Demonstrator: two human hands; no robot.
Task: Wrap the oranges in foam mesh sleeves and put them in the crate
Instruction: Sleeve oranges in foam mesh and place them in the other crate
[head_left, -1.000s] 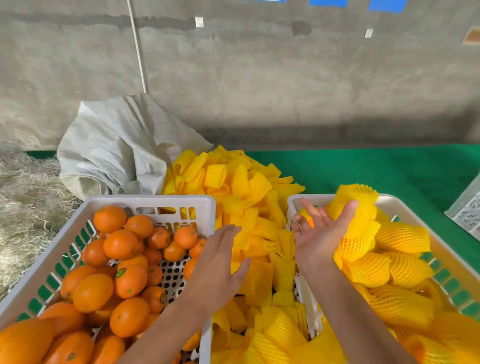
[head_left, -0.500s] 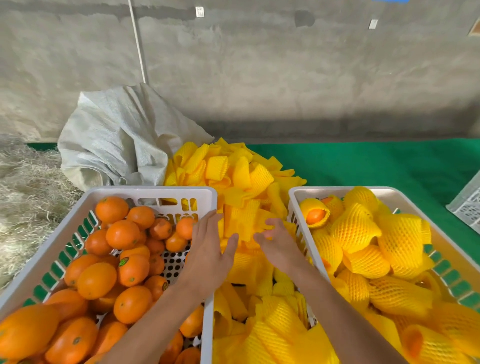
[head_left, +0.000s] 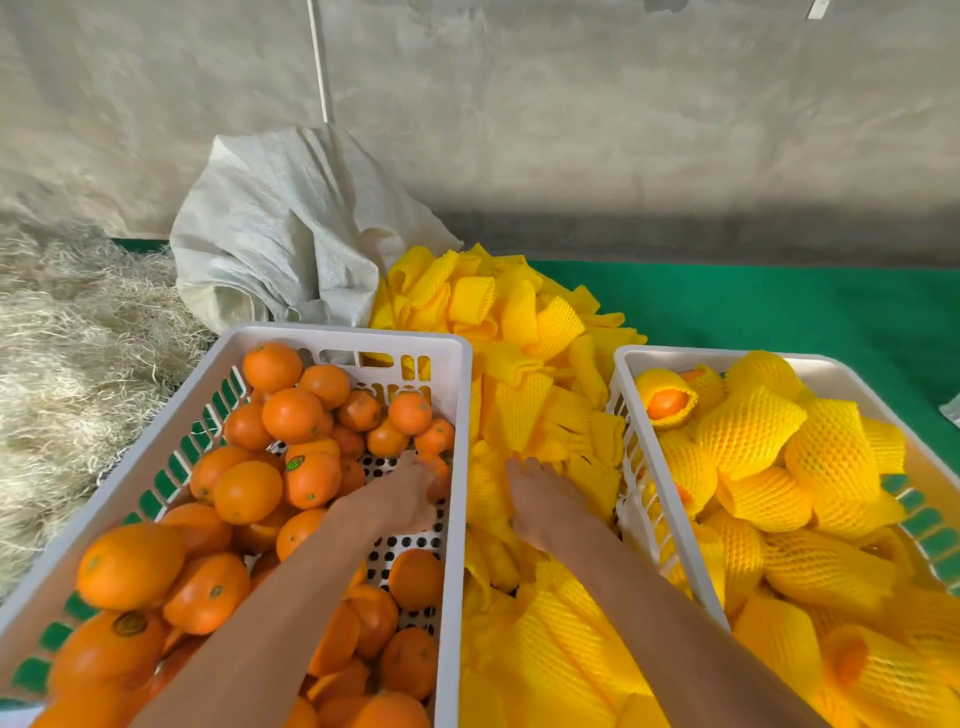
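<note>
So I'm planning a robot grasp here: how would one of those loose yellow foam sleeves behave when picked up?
The foam sleeves lie bent and folded in the pile, so one would probably flop and squash. They look airy netting, likely very light. Overlapping neighbours may snag and lift along too.

Loose foam sleeves (head_left: 524, 415) fill the channel between two white crates, packed around the right hand (head_left: 540, 499). The left hand (head_left: 400, 499) sits among oranges (head_left: 249, 491), crate wall (head_left: 457, 467) at its right; open green floor (head_left: 779, 306) lies beyond.
</note>
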